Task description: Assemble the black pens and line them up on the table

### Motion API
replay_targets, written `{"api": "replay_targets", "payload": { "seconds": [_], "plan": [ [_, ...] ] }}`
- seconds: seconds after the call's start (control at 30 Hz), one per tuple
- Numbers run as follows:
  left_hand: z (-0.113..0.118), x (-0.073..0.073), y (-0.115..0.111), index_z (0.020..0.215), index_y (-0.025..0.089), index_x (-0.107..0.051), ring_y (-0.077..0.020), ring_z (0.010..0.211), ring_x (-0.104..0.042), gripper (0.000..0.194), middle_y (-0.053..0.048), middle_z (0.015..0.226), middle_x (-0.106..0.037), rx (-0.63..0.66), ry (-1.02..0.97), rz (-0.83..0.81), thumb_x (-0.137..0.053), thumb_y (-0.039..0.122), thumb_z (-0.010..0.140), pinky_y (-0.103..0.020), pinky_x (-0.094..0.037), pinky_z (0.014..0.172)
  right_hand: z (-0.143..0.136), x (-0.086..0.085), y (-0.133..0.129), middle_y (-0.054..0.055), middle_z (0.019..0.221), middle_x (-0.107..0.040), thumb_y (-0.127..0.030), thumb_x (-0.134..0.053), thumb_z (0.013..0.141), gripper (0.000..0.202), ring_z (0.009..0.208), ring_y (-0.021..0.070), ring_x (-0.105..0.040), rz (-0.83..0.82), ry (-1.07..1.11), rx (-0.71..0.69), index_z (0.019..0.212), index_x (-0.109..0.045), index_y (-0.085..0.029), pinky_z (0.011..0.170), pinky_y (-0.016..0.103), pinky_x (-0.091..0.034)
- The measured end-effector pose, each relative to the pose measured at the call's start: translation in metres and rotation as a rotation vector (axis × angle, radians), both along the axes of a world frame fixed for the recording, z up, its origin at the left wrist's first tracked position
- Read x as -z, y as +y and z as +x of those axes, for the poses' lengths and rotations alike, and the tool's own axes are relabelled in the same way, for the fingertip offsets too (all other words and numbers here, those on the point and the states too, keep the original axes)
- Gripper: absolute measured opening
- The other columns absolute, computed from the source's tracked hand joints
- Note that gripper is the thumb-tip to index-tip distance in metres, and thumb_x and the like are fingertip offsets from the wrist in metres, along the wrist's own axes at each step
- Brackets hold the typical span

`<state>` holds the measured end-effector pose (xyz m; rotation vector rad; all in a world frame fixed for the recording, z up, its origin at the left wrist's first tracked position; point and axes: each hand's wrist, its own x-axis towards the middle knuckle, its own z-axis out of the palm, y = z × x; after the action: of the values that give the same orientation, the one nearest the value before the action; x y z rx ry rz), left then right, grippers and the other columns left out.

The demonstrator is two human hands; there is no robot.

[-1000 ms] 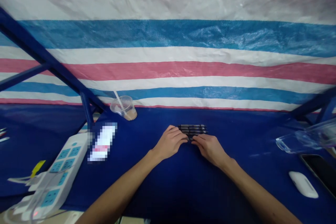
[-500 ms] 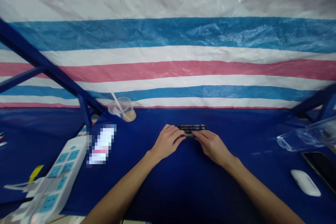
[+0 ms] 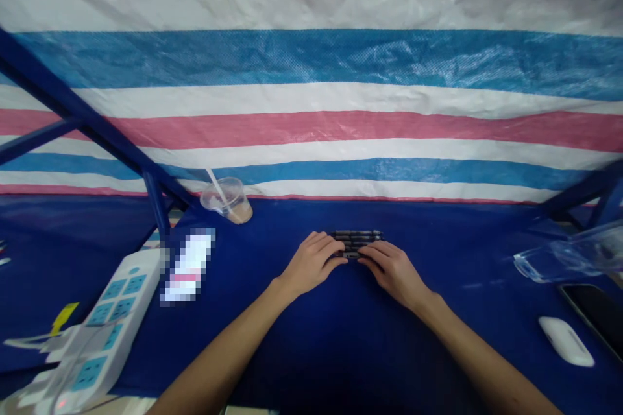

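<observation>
Several dark pens (image 3: 359,236) lie side by side, crosswise on the blue table (image 3: 341,337). My left hand (image 3: 316,262) pinches the left end of the nearest pen between thumb and fingers. At the other end of that pen, my right hand (image 3: 389,267) has its thumb and fingers closed on it. Between the two hands the pen's middle shows, while its ends are hidden by my fingers.
A plastic cup with a straw (image 3: 236,202) stands at the back left. A blurred bright object (image 3: 189,266) and a power strip (image 3: 109,324) lie left. At right are a clear container (image 3: 559,256), a white case (image 3: 566,341) and a dark phone (image 3: 596,311).
More of the nearest pen now shows between my hands, and my fingertips have shifted slightly toward me. The view has moved a little.
</observation>
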<state>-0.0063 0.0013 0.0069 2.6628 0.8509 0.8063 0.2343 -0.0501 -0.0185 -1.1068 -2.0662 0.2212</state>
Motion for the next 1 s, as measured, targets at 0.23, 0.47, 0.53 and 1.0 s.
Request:
{"api": "replay_targets", "payload": {
  "seconds": [0.23,0.47,0.53,1.0],
  "plan": [
    [-0.0009,-0.0041,-0.0015,0.095,0.02,-0.069,-0.0183,0.086,-0.06,0.025,-0.003,0.089,-0.07,0.006,0.028,0.001,-0.053,0.035,0.106,-0.035,-0.042,0.079,-0.001,0.0018,-0.0015,0.01,0.107,-0.074,-0.022,-0.056,0.103,0.022,0.094,0.0241,-0.072,-0.019,0.012,-0.058,0.12,-0.07,-0.023,0.085,0.042,-0.062],
    [-0.0003,-0.0034,-0.0019,0.102,0.019,-0.064,-0.0209,0.095,-0.062,0.014,-0.005,0.099,-0.071,0.037,0.025,-0.022,-0.059,0.033,0.103,-0.037,-0.045,0.084,0.0008,-0.001,-0.0008,0.011,0.107,-0.074,-0.024,-0.055,0.104,0.021,0.094,0.0249,-0.072,-0.042,0.011,-0.05,0.12,-0.068,-0.022,0.085,0.043,-0.061],
    [-0.0003,-0.0039,-0.0016,0.098,0.019,-0.065,-0.0213,0.097,-0.061,0.016,-0.005,0.099,-0.071,0.046,0.032,-0.036,-0.058,0.032,0.104,-0.038,-0.044,0.086,0.0008,-0.0007,-0.0014,0.01,0.106,-0.074,-0.025,-0.055,0.104,0.02,0.094,0.0249,-0.072,-0.05,0.002,-0.057,0.118,-0.068,-0.022,0.085,0.043,-0.061],
    [-0.0009,-0.0061,-0.0025,0.106,0.02,-0.07,-0.0211,0.1,-0.061,0.018,-0.006,0.104,-0.072,0.065,-0.021,-0.017,-0.059,0.034,0.103,-0.038,-0.048,0.09,0.0006,-0.001,-0.0018,0.009,0.104,-0.074,-0.023,-0.056,0.104,0.016,0.093,0.0231,-0.071,-0.042,0.011,-0.08,0.115,-0.067,-0.022,0.085,0.04,-0.06]
  ]
}}
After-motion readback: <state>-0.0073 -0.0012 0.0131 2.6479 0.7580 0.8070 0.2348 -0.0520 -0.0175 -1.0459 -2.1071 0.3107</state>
